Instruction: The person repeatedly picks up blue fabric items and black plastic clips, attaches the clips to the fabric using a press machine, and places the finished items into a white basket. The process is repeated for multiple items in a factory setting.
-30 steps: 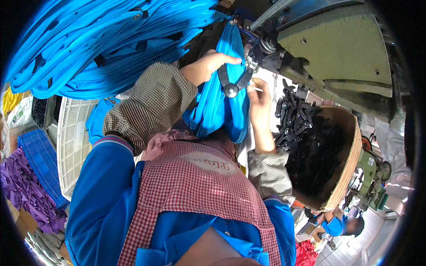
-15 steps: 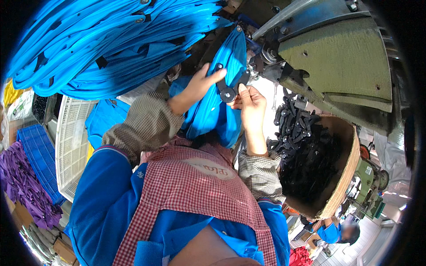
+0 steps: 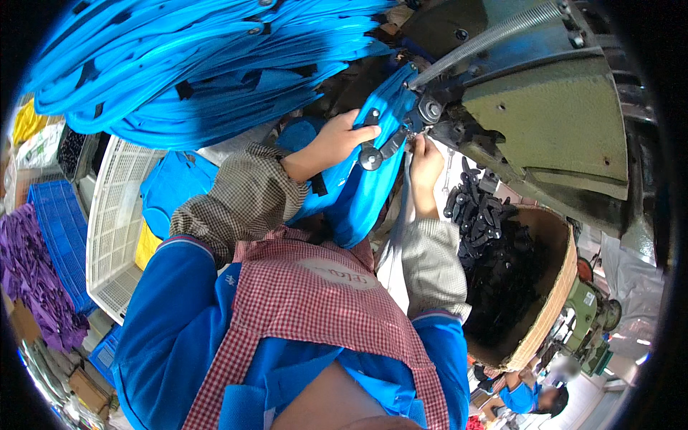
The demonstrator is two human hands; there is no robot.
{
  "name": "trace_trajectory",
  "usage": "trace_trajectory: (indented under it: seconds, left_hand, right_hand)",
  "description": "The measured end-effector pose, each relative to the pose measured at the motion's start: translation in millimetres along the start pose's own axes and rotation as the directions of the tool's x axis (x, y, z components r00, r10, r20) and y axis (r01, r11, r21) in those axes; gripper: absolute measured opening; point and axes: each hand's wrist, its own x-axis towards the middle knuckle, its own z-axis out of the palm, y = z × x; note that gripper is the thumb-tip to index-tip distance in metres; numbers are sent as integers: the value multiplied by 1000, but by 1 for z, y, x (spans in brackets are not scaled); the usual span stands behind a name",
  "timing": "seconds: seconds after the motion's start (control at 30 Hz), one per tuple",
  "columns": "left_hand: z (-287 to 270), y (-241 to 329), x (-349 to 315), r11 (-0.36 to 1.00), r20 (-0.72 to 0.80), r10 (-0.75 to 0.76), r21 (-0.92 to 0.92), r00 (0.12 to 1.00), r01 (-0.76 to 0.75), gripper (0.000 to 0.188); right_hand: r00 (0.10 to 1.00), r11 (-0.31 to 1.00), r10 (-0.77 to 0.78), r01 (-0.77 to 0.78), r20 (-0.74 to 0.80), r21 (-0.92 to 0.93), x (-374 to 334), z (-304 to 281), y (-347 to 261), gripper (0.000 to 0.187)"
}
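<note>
Left hand point(image 3: 330, 147) grips blue cloth point(image 3: 360, 209) and a black hinge point(image 3: 370, 159), both between the hands; right hand point(image 3: 426, 168), its grip hidden, nears the machine point(image 3: 548, 118) ahead; cardboard box point(image 3: 548, 309) right of it.

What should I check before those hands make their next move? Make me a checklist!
1. Left hand has the black part: ok, its thumb lies across one arm of it.
2. Black part is against the blue cloth: ok, it lies over it.
3. Right hand has a firm grip: cannot tell, its fingertips are partly hidden by the metal.
4. Right fingertips are well away from the machine: not ok, they are right by its metal parts.
5. Machine is switched off: cannot tell.
6. More black pieces are nearby: ok, a heap by the right forearm.
</note>
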Motion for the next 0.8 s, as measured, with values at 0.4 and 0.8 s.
trace_trajectory:
  seconds: [0.4,0.8]
  left_hand:
    - [-88,44,-74,994,5,-107,0,994,107,44]
    - [-142,222,-290,181,-50,-91,981,995,66,40]
  right_hand:
    - [934,887,-54,208,354,-412,48,41,48,26]
    - [968,960,-183,138,171,244,47,35,70,10]
